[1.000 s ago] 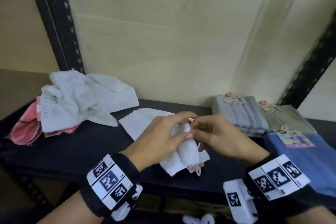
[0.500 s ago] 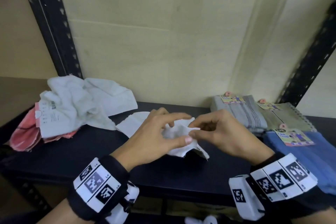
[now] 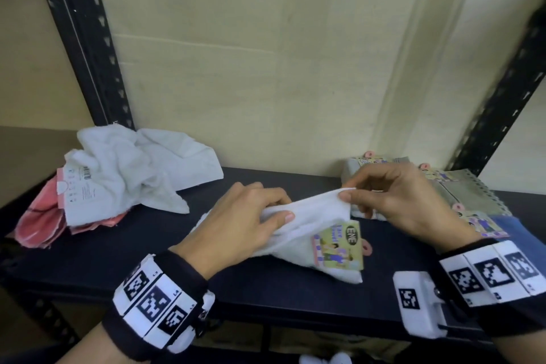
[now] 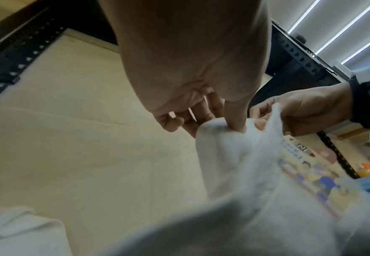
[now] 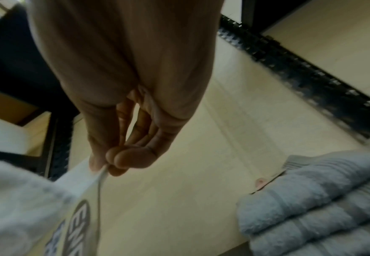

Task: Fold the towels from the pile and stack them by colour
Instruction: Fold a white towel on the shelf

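Observation:
A white towel (image 3: 313, 216) with a printed card label (image 3: 339, 247) is held above the dark shelf (image 3: 147, 245) in the middle. My left hand (image 3: 260, 216) grips its bunched left part, thumb on top. My right hand (image 3: 348, 195) pinches its upper edge between thumb and forefinger. The left wrist view shows the left hand (image 4: 230, 124) pressed into the white towel (image 4: 234, 155). In the right wrist view the right hand (image 5: 105, 164) nips the thin edge of the towel (image 5: 15, 199). A crumpled pile of white towels (image 3: 133, 168) over a pink towel (image 3: 38, 221) lies at the left.
Folded towels lie at the right: a grey stack (image 3: 354, 164), an olive one (image 3: 469, 192) and a blue one (image 3: 526, 233), each with a card label. Black slotted uprights (image 3: 85, 38) stand at both sides, with a beige back panel (image 3: 266, 68) behind.
The hands have drawn apart, the right one moving right and up with the towel's edge. The towel has stretched out between them and its card label now hangs in view.

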